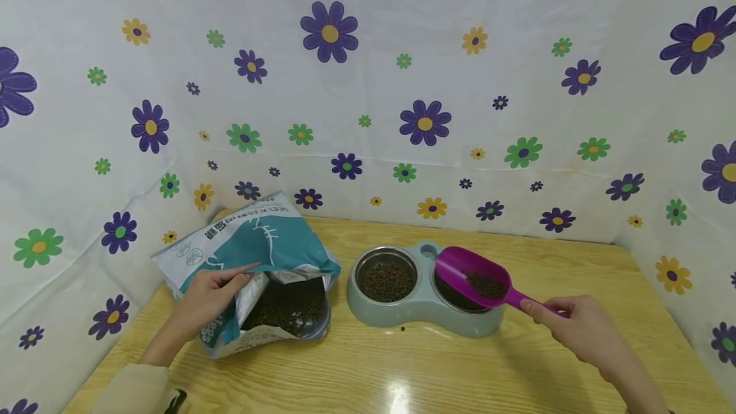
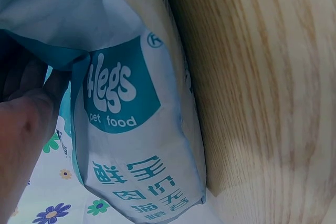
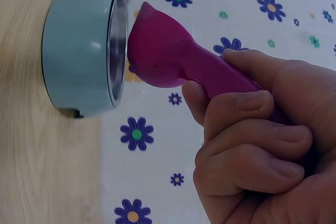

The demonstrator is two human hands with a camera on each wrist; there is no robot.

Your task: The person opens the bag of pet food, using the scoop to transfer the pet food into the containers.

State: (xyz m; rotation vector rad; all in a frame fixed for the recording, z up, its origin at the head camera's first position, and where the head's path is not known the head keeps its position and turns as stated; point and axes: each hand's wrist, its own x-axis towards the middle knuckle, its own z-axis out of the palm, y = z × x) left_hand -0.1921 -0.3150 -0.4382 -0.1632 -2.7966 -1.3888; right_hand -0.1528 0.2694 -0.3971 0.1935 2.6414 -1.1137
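My left hand (image 1: 207,302) pinches the upper edge of the opening of a teal-and-white pet food bag (image 1: 299,229). The bag lies on its side, and brown kibble (image 1: 287,305) shows in its mouth. In the left wrist view the same bag (image 2: 126,145) has its printed side facing the camera, while the fingertips are partly hidden by the edge. A magenta scoop (image 1: 460,264) is gripped by the handle in my right hand (image 1: 586,328). Some kibble sits in it. It hangs over the right bowl of a pale blue-green double pet bowl (image 1: 374,315), partly hiding that bowl.
Kibble fills much of the left steel bowl (image 1: 388,254). One stray piece of kibble (image 1: 402,329) lies on the wooden table (image 1: 368,375) in front of the stand. Behind and at both sides hangs a white flower-patterned sheet (image 1: 379,88).
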